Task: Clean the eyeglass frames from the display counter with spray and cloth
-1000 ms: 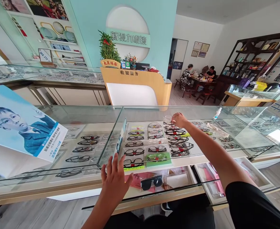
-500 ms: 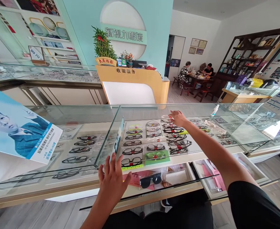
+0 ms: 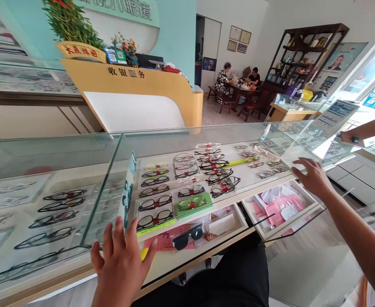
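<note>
Eyeglasses (image 3: pixel 214 166) lie in rows on the glass-enclosed surface (image 3: pixel 254 181), between the two hands, one pair on a green mat (image 3: pixel 190 212). The left hand (image 3: pixel 120 260) has its grip apart, fingers spread, near the glass divider (image 3: pixel 106 192); whether it touches glass I cannot tell. The right hand (image 3: pixel 313 177) also has its grip apart, fingers slightly bent, just beside the rightmost frames. Dark sunglasses (image 3: pixel 187 238) lie in the drawer (image 3: pixel 242 216) below
</note>
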Motion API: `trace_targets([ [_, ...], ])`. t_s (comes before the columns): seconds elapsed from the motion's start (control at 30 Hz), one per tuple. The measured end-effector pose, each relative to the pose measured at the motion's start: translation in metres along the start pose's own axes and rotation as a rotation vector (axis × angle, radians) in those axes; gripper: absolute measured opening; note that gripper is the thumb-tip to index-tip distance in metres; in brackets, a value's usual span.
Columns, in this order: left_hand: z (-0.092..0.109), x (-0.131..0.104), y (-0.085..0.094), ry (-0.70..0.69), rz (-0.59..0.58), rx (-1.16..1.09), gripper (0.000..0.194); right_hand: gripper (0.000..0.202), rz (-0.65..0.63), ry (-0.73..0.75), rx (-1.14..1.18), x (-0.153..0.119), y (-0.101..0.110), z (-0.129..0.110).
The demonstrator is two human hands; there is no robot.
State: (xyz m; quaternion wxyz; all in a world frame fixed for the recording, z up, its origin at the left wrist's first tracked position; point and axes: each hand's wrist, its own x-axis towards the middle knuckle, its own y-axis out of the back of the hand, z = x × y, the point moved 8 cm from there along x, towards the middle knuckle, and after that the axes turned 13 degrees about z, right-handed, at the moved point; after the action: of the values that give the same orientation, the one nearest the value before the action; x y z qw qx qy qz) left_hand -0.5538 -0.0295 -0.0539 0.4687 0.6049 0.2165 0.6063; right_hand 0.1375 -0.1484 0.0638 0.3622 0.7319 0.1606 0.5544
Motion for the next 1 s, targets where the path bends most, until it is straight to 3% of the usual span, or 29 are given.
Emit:
trace_targets([
  [0.1, -0.001, 0.001, 0.001, -0.012, 0.002, -0.018, 0.075, 0.077, 0.097, -0.313, -0.104, -0.047, 0.012, 0.100],
  [0.17, -0.001, 0.001, 0.002, -0.024, 0.014, -0.027, 0.075, 0.079, 0.166, -0.457, -0.134, -0.082, 0.017, 0.132],
  [0.23, -0.003, 0.001, 0.001, -0.021, 0.011, -0.038, 0.076, 0.080, 0.215, -0.608, -0.124, -0.113, 0.017, 0.145],
  [0.33, -0.006, 0.000, 0.000, 0.017, 0.003, -0.058, 0.083, 0.093, 0.212, -0.863, -0.042, -0.143, 0.006, 0.144],
  [0.43, -0.008, 0.000, 0.001, 0.037, 0.035, -0.078, 0.091, 0.104, 0.230, -1.003, 0.026, -0.145, -0.006, 0.136],
  [0.63, -0.006, -0.002, 0.001, -0.012, 0.055, -0.053, 0.085, 0.111, 0.231, -0.993, 0.047, -0.115, -0.033, 0.125],
  [0.9, -0.009, -0.001, 0.004, -0.009, 0.128, -0.088, 0.094, 0.104, 0.223, -0.952, 0.048, -0.070, -0.083, 0.111],
  [1.0, -0.008, -0.002, 0.013, 0.001, 0.203, -0.093, 0.095, 0.100, 0.225, -0.959, 0.041, -0.056, -0.097, 0.107],
])
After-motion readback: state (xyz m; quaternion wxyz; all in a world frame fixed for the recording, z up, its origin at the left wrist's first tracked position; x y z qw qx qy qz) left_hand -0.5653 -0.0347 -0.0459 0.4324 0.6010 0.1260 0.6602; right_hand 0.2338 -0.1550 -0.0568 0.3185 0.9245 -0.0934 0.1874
